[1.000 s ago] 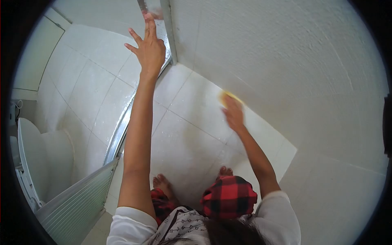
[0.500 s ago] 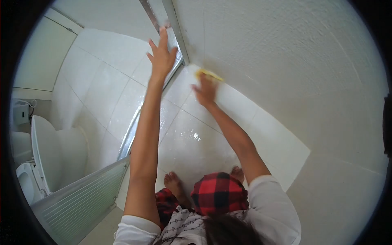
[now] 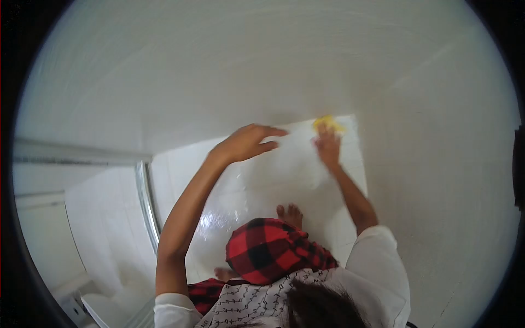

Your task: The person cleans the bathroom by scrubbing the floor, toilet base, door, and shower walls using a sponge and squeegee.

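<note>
My right hand presses a yellow cloth to the wet white tiled floor, close to the corner where two walls meet. The fingers partly cover the cloth, and some blur hides its folds. Off to the left, my left hand hangs with fingers stretched and thumb apart, holding nothing. It is near the base of the wall; whether it touches the wall I cannot tell.
A metal shower door track crosses the floor at the left. Beyond it are more tiles and part of a white toilet. My bare foot stands on the wet tiles below my hands.
The view has turned right. My right hand has wiped the cloth along the wall's base from near the door track to the far corner. My left hand has left the door frame.
</note>
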Motion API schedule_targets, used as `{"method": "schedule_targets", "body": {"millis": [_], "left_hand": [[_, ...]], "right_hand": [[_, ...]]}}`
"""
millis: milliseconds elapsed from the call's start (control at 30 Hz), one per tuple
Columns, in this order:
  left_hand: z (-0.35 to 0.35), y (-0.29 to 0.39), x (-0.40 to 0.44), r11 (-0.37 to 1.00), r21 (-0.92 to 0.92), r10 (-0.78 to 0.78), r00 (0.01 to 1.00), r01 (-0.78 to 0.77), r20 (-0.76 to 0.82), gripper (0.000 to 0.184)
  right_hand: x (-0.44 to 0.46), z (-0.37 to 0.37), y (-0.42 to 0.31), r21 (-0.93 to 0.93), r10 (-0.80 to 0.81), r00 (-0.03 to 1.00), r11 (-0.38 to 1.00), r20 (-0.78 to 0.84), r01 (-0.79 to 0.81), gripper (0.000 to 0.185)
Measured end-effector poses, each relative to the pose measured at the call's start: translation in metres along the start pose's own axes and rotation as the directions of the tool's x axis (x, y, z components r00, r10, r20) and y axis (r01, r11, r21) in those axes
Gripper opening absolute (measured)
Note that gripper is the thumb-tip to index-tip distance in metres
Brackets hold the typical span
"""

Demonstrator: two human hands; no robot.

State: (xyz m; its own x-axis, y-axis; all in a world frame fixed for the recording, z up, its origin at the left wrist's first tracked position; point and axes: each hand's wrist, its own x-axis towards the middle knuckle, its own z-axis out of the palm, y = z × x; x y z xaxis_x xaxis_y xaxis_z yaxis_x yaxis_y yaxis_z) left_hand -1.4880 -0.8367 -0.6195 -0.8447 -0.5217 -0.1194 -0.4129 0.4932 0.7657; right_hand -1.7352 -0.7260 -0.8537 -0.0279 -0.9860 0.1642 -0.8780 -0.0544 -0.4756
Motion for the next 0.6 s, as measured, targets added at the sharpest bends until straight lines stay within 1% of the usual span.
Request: {"method": "schedule_targets", "body": {"millis": [33,67,100,133,167,200,233,267,300,333,367,433,467,500,533,567,600], "left_hand": [[-0.002,0.025,0.047,0.997,0.019,0.079,0.996,-0.079,0.032,0.035],[0.000,0.048,0.081,0.988,0.026,0.150,0.986,-0.152,0.075,0.037],[-0.003,0.064,0.107,0.983,0.037,0.175,0.979,-0.180,0.100,0.037],[-0.005,0.077,0.127,0.976,0.096,0.181,0.975,-0.194,0.131,0.038],[-0.001,0.089,0.142,0.967,0.148,0.184,0.972,-0.206,0.147,0.039],[0.001,0.094,0.154,0.964,0.148,0.199,0.968,-0.222,0.153,0.039],[0.004,0.093,0.159,0.980,0.084,0.165,0.974,-0.179,0.155,0.040],[0.009,0.090,0.166,0.991,0.021,0.125,0.979,-0.130,0.162,0.041],[0.013,0.085,0.175,0.991,0.019,0.131,0.977,-0.136,0.170,0.041],[0.019,0.078,0.182,0.988,0.043,0.139,0.969,-0.151,0.204,0.042],[0.025,0.073,0.190,0.984,0.065,0.147,0.960,-0.167,0.236,0.042],[0.033,0.068,0.206,0.980,0.086,0.151,0.957,-0.177,0.248,0.042],[0.034,0.066,0.211,0.977,0.114,0.145,0.952,-0.181,0.268,0.042],[0.028,0.068,0.216,0.968,0.119,0.182,0.945,-0.220,0.271,0.042],[0.024,0.070,0.216,0.957,0.100,0.239,0.935,-0.273,0.262,0.043],[0.023,0.071,0.215,0.943,0.078,0.296,0.923,-0.323,0.246,0.043],[0.023,0.067,0.216,0.944,0.038,0.311,0.919,-0.329,0.243,0.043]], "right_hand": [[0.010,-0.005,0.013,-0.153,0.026,0.991,0.987,-0.128,-0.046,0.061],[-0.028,0.008,0.009,-0.191,0.009,0.997,0.981,-0.078,-0.024,0.064],[-0.065,-0.020,-0.021,-0.242,0.000,0.988,0.970,0.155,0.038,0.066],[-0.098,-0.038,-0.025,-0.101,-0.020,0.958,0.994,0.288,0.051,0.067],[-0.098,-0.055,-0.008,-0.115,-0.002,0.961,0.993,0.278,0.036,0.067],[-0.095,-0.066,0.013,-0.139,0.159,0.962,0.982,0.224,-0.130,0.065],[-0.091,-0.069,0.029,-0.149,0.316,0.932,0.945,0.176,-0.292,0.063],[-0.062,-0.063,0.056,-0.245,0.370,0.929,0.898,-0.027,-0.365,0.058],[-0.027,-0.056,0.072,-0.073,0.377,0.911,0.917,-0.166,-0.392,0.055],[0.007,-0.034,0.072,-0.153,0.267,0.911,0.933,-0.313,-0.326,0.054],[0.034,-0.012,0.072,-0.156,0.251,0.914,0.937,-0.319,-0.312,0.053],[0.054,-0.002,0.019,-0.146,0.283,0.880,0.922,-0.381,-0.359,0.043],[0.036,-0.012,0.006,-0.077,0.237,0.966,0.966,-0.103,-0.245,0.051],[0.011,-0.007,0.004,-0.250,0.042,0.999,0.967,-0.022,-0.046,0.045],[-0.012,-0.030,0.000,-0.151,-0.021,0.996,0.988,0.085,0.034,0.039],[-0.027,-0.044,0.014,-0.008,0.008,0.997,1.000,-0.080,-0.009,0.039],[-0.032,-0.056,0.032,0.137,0.041,0.970,0.991,-0.238,-0.008,0.040]]}}
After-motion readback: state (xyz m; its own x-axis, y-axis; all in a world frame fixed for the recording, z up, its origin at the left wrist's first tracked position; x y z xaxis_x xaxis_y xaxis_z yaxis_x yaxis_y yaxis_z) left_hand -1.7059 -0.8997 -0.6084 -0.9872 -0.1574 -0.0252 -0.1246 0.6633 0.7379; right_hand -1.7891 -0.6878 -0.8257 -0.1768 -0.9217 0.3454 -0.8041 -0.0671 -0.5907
